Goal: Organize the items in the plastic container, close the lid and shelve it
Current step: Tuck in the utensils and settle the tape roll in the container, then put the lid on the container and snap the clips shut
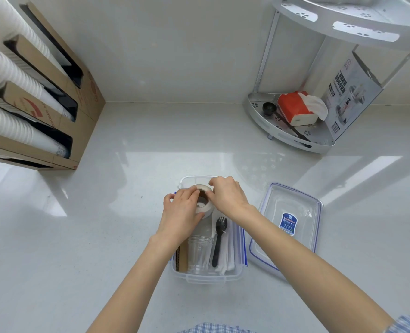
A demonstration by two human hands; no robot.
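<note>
Currently the plastic container (208, 276) sits open near the countertop's (79, 236) front edge, its lid (293, 207) lying just to its right, so the roll of tape (205, 199) held over its far end should go down flat, clear of the black fork (219, 236) and clear cups (199, 253). Both forearms reach forward: the left hand (182, 212) cups the roll's near side, and the right hand (228, 195) pinches its far rim, both closed on it.

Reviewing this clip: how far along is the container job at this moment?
Partly done. Clear cups, a black fork and white packets already lie in the plastic container. In hand: the left hand and right hand both grip a tape roll over the container's far end. Left: the lid lies off on the counter beside it, and the container is not yet shelved.
</note>
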